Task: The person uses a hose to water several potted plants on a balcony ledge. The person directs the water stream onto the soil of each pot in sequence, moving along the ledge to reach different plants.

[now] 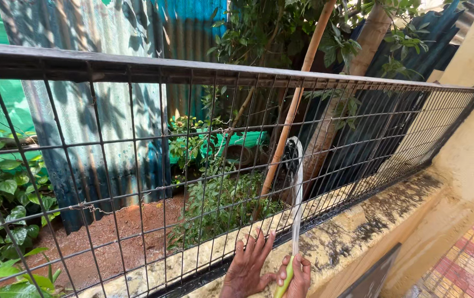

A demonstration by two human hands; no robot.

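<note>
Watering plants through a wire fence with a green hose.

The right hand (297, 276) has its fingers wrapped shut around the green hose (284, 282) at the near edge, tilting its end up so the water jet (297, 187) climbs through the wire mesh fence (137, 138) toward the leafy plants (220, 204) on the far side. The left hand (246, 265) lies flat just beside it, fingers spread open and holding nothing, pressed on the stained concrete ledge (358, 232) as if for support. Red soil (121, 226) lies to the left, a bamboo pole (295, 105) leans beyond.
</note>
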